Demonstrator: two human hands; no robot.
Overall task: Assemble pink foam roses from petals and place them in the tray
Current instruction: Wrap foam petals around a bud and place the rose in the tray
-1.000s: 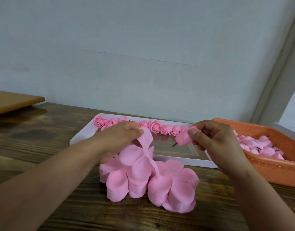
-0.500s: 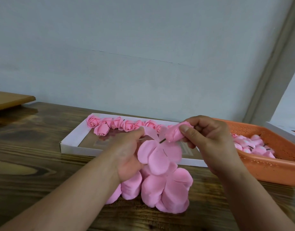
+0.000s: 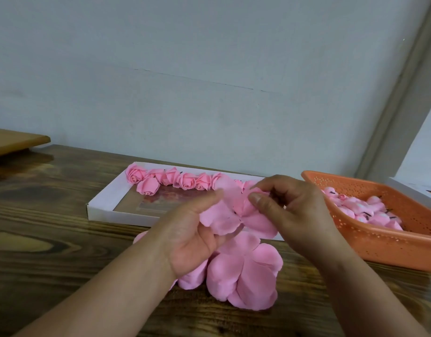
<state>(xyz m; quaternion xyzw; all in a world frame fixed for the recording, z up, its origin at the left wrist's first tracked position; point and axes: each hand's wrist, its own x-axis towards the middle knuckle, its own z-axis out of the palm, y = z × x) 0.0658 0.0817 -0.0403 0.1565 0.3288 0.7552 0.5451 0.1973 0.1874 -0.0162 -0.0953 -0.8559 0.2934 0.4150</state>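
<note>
My left hand (image 3: 195, 229) holds a flat pink foam petal piece (image 3: 221, 217) from below, thumb on its upper edge. My right hand (image 3: 290, 210) pinches a small pink rosebud (image 3: 245, 203) and presses it into the middle of that petal piece. A stack of pink petal pieces (image 3: 243, 276) lies on the wooden table beneath both hands. Behind them a shallow white tray (image 3: 105, 205) holds a row of finished pink roses (image 3: 161, 181) along its far side.
An orange perforated basket (image 3: 392, 239) at the right holds several pink rosebuds with dark stems. A light wooden board (image 3: 15, 142) sits at the far left. A grey wall runs close behind the table.
My right hand has brought the rosebud down onto the petal piece. My left hand has turned palm up under the petals and lifted them off the stack.
</note>
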